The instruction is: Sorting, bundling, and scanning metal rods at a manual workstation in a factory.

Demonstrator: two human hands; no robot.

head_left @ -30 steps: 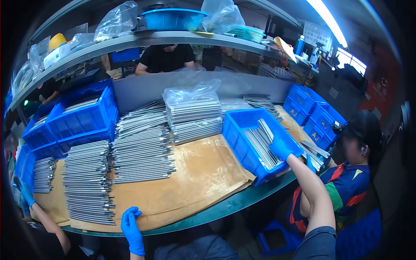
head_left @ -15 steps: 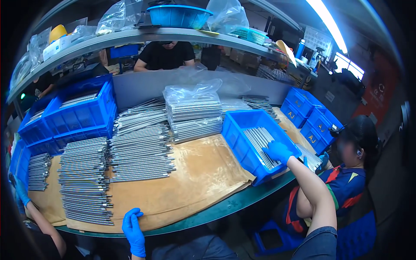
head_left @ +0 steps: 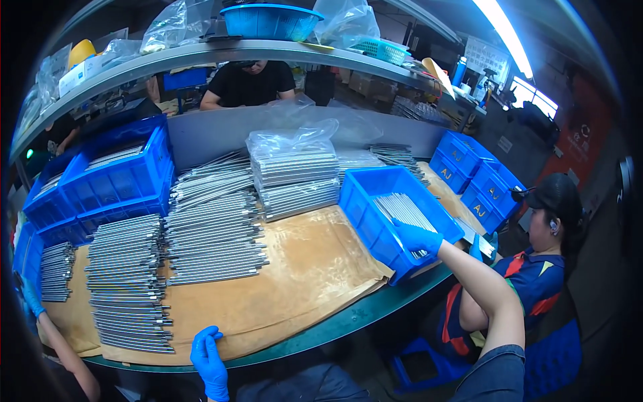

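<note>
My right hand [head_left: 419, 238], in a blue glove, reaches into the blue bin [head_left: 365, 231] and lies over the near part of its metal rods [head_left: 405, 209]. The fingers point toward the bin's left wall and their tips are hard to make out, so a grip on any rod cannot be told. At the table's front edge hovers my left hand [head_left: 209, 356], also gloved in blue, its fingers loosely bent and apart with nothing in them. Beyond it, on brown paper [head_left: 301, 268], lie a large stack of rods [head_left: 211, 238] and another stack [head_left: 127, 288] to its left.
Plastic-wrapped rod bundles [head_left: 295, 171] stand behind the paper. Blue bins [head_left: 117, 174] are stacked at the left, and more blue bins [head_left: 469, 171] at the far right. A co-worker [head_left: 536, 261] sits close on my right; another person's gloved hand [head_left: 30, 298] is at the left edge. A shelf [head_left: 268, 48] spans overhead.
My right hand has moved slightly left and nearer in the bin, its fingers no longer spread over the rods. My left hand has hardly moved. The co-worker's head has turned and hands shifted.
</note>
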